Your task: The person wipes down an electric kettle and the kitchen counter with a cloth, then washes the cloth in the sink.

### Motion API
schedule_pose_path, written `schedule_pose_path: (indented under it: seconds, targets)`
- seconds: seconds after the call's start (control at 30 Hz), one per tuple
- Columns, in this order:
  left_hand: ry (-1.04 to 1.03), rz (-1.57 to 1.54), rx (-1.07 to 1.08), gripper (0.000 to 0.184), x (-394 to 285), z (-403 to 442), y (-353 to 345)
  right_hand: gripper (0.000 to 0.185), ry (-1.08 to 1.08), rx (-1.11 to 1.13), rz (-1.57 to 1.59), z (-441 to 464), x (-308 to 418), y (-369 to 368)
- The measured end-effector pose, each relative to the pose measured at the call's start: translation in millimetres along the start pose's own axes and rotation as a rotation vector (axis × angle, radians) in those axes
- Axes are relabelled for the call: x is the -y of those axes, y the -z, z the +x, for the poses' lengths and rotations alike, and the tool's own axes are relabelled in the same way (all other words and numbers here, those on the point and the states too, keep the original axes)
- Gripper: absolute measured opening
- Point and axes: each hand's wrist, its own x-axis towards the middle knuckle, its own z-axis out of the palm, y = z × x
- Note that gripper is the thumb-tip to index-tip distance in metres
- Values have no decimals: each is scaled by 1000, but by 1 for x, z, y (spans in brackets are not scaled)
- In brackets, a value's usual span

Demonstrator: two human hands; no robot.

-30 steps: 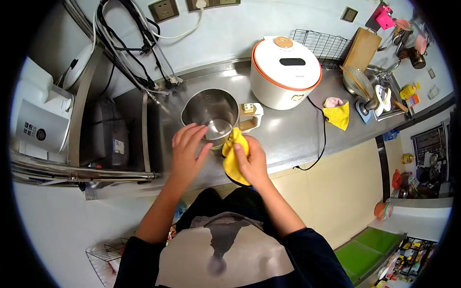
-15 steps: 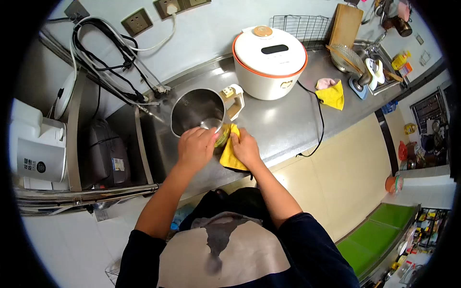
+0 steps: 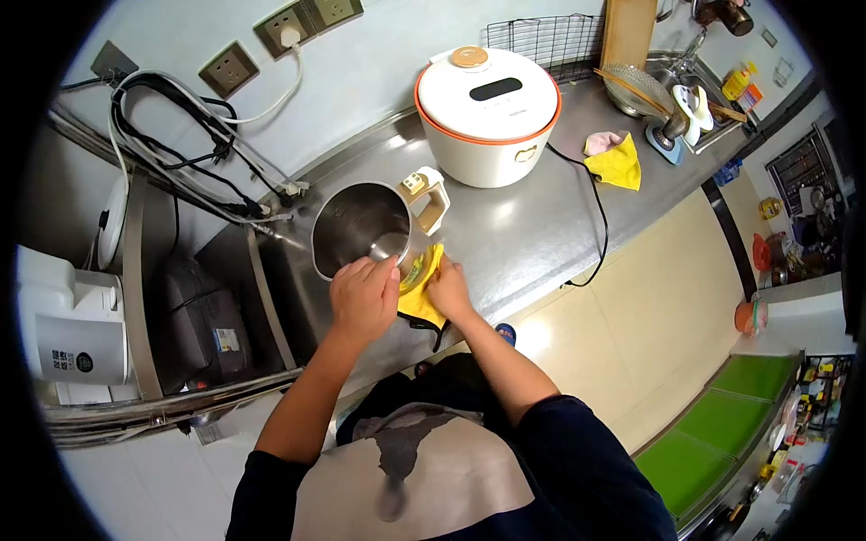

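A steel jug (image 3: 347, 221) with a pale handle (image 3: 434, 206) stands on the counter, its open top towards me. My left hand (image 3: 363, 296) is closed at the near rim of the jug, fingertips over the edge. Beside it, my right hand (image 3: 447, 290) grips a yellow cloth (image 3: 417, 305) with a dark edge, pressed to the jug's outer side below the handle. The jug's lower near side is hidden behind my hands and the cloth.
A white rice cooker (image 3: 492, 117) with an orange rim stands behind the jug, its black cord (image 3: 600, 221) running over the counter edge. A second yellow cloth (image 3: 616, 164) lies farther right, near the sink (image 3: 722, 140). Bundled cables (image 3: 194, 149) hang left, above a dark bag (image 3: 207, 320).
The view has shifted slightly. My right hand has moved the cloth a little down and left along the jug's side, while my left hand stays at the rim.
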Motion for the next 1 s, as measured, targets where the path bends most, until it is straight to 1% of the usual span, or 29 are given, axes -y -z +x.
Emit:
schedule_pose_path:
  seconds: [0.07, 0.1, 0.13, 0.17, 0.2, 0.27, 0.3, 0.33, 0.4, 0.43, 0.47, 0.53, 0.57, 0.6, 0.63, 0.67, 0.73, 0.8, 0.87, 0.9, 0.93, 1.0]
  targets:
    - [-8, -20, -5, 18, 0, -1, 2, 52, -41, 21, 1, 0, 1, 4]
    - [-4, -22, -3, 18, 0, -2, 4, 52, -83, 47, 1, -6, 14, 12]
    - [18, -27, 44, 19, 1, 0, 6, 52, -83, 46, -2, -14, 34, 22]
    - [42, -33, 90, 21, 2, 1, 9, 53, -7, -15, 59, -26, 61, 32]
    - [47, -36, 94, 21, 3, 1, 10, 54, 65, -73, 122, -39, 85, 41]
    - [46, -109, 153, 24, 8, 3, 14, 59, 197, -115, 180, -57, 122, 52]
    - [48, -111, 158, 24, 8, 3, 16, 63, 193, -113, 222, -61, 133, 52]
    - [57, -126, 179, 24, 7, 5, 18, 63, 189, -115, 221, -61, 129, 46]
    - [60, -142, 203, 24, 5, 8, 19, 66, 305, -244, 114, -53, 103, 26]
    - [67, -117, 188, 23, 4, 8, 19, 66, 242, -236, 100, -48, 88, 19]
    - [78, -93, 174, 21, 2, 7, 18, 66, 237, -236, 99, -40, 69, 12]
    - [104, -70, 181, 19, -4, 7, 17, 57, 35, -157, 3, -23, 29, 3]
    - [123, -42, 177, 18, -5, 10, 16, 57, 34, -159, 4, -13, 13, 6]
    - [120, -43, 179, 18, -7, 13, 17, 51, 24, -57, 41, -4, -2, 11]
    - [152, 7, 241, 21, -8, 16, 18, 46, 11, 46, 79, 0, -8, 18]
    - [184, 56, 303, 24, -9, 17, 17, 46, 6, 43, 81, 3, -12, 21]
    - [182, 74, 293, 25, -9, 18, 14, 38, -235, -119, 304, 7, -12, 30]
    - [182, 97, 283, 26, -8, 19, 11, 37, -229, -128, 337, 21, -21, 33]
    - [132, 88, 237, 26, -7, 17, 9, 36, -85, -226, 582, 38, -29, 30]
    - [131, 88, 243, 26, -8, 17, 8, 39, -116, -168, 687, 46, -28, 28]
    - [136, 120, 259, 26, -9, 16, 8, 39, -120, -171, 690, 53, -26, 26]
    - [140, 155, 279, 26, -6, 18, 7, 43, 68, -54, 568, 67, -27, 22]
